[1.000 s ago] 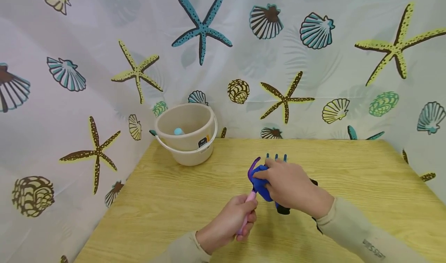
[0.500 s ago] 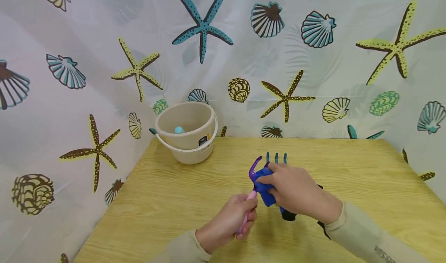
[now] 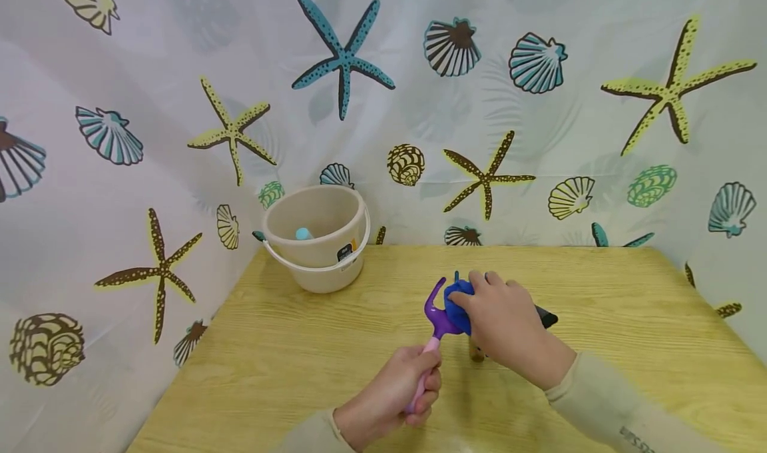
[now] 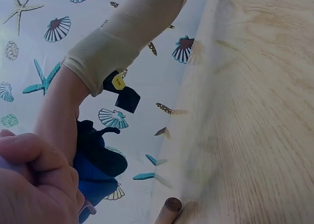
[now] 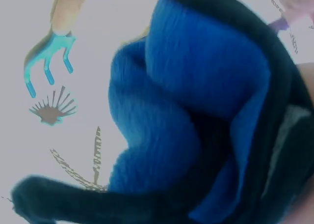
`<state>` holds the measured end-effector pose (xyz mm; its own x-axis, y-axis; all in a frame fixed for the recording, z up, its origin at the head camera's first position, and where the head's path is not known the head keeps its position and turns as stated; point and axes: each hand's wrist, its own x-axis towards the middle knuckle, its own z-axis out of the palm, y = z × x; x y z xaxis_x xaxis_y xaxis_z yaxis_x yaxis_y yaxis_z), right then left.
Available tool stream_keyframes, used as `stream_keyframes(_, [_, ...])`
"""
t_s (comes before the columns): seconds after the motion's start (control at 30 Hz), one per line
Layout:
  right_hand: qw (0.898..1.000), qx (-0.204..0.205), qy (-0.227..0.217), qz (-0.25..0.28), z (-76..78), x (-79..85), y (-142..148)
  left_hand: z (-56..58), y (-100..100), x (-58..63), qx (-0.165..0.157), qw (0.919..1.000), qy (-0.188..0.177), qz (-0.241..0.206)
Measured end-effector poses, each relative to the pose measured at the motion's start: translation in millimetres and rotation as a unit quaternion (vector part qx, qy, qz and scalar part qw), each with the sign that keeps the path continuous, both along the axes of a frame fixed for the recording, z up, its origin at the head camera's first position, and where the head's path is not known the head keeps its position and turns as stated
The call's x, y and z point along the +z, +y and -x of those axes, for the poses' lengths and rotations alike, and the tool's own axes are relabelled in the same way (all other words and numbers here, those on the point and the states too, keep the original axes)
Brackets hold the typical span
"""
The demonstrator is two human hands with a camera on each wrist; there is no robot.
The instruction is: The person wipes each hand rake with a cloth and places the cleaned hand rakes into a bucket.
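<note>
In the head view my left hand [image 3: 407, 383] grips the pink handle of a purple-headed hand rake [image 3: 440, 321]. One curved purple tine shows; the rest of its head is behind cloth. My right hand [image 3: 506, 326] holds a bunched blue cloth [image 3: 458, 306] with black edging against the right side of that head. The cloth fills much of the right wrist view. Under my right hand lies a second hand rake with blue tines [image 5: 49, 69] and a wooden handle [image 3: 476, 352], mostly hidden in the head view.
A beige bucket [image 3: 311, 263] with a white handle stands at the back left of the wooden table [image 3: 287, 346]. Something with a light blue end [image 3: 303, 234] is inside it. A curtain [image 3: 371, 146] printed with shells and starfish surrounds the table's back and sides.
My right hand and the cloth have moved up along the purple rake head, uncovering more of its base and covering more of the blue tines. My left hand keeps its grip.
</note>
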<state>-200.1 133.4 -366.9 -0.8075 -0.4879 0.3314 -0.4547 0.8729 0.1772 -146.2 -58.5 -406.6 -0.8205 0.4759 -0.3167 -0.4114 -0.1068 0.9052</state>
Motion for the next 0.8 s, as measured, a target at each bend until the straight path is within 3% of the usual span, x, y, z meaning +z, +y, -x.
stream_keyframes(0.17, [0.997,0.017,0.078,-0.003,-2.5,3.3,-5,-0.9,0,2.5,-0.006,0.9999,0.012,-0.011])
stream_keyframes(0.3, [0.996,0.038,0.080,0.019,0.6,12.8,-7,-3.6,1,5.1,-0.019,0.9997,0.014,0.000])
stream_keyframes(0.5, [0.997,0.065,-0.019,0.041,3.3,27.4,-8,-4.5,4,8.6,-0.028,0.9991,0.019,0.024])
stream_keyframes(0.63, [0.988,0.101,-0.106,0.056,-4.4,31.6,-6,-0.5,1,7.7,-0.022,0.9989,0.022,0.035])
stream_keyframes(0.8, [0.983,0.115,-0.134,0.054,-14.4,31.2,-8,4.5,-4,4.3,-0.015,0.9993,0.028,0.019])
